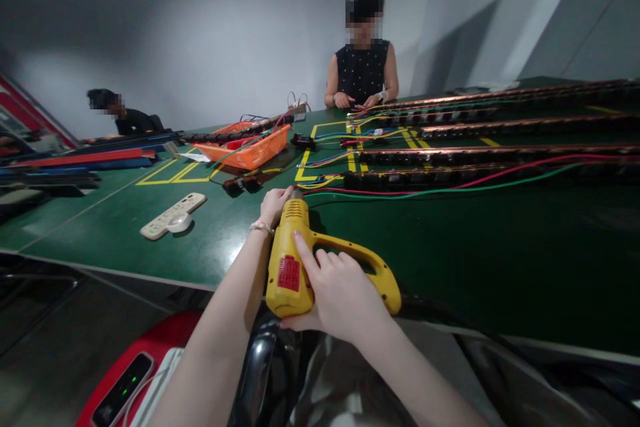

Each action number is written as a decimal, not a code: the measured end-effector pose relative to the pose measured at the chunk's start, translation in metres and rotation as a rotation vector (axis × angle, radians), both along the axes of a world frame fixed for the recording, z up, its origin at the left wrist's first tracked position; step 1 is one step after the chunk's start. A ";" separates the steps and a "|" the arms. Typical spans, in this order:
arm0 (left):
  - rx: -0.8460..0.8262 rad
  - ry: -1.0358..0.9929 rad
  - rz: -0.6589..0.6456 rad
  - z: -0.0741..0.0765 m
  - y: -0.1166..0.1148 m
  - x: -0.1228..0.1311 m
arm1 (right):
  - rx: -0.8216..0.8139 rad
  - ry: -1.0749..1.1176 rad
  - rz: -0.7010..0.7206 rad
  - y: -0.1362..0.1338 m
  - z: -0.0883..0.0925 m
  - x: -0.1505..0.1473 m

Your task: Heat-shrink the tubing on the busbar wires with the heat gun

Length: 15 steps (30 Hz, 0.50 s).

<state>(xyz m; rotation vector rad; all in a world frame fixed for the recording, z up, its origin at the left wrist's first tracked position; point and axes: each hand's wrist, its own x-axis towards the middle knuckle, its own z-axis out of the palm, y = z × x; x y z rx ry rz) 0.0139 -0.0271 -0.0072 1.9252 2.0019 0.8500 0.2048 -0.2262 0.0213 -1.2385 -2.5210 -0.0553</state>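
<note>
A yellow heat gun (290, 247) points away from me, its nozzle toward the coloured wires (330, 181) at the near end of a long dark bar (400, 178). My right hand (343, 290) grips the gun's body from its right side, index finger laid along the top. Just left of the nozzle, my left hand (274, 207) is closed at the wire ends; the gun partly hides its fingertips. Red and green wires (450, 191) run from there to the right, along the bar.
More wired bars (500, 127) lie across the green table (450, 247). An orange basket (250, 150) holds parts. A white power strip (175, 215) lies left. One person (363, 70) works opposite, another (133, 120) far left. Below is a red stool (165, 333).
</note>
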 end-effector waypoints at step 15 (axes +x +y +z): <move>-0.022 -0.496 -0.097 -0.004 -0.003 -0.004 | 0.027 0.080 0.068 0.004 -0.005 0.034</move>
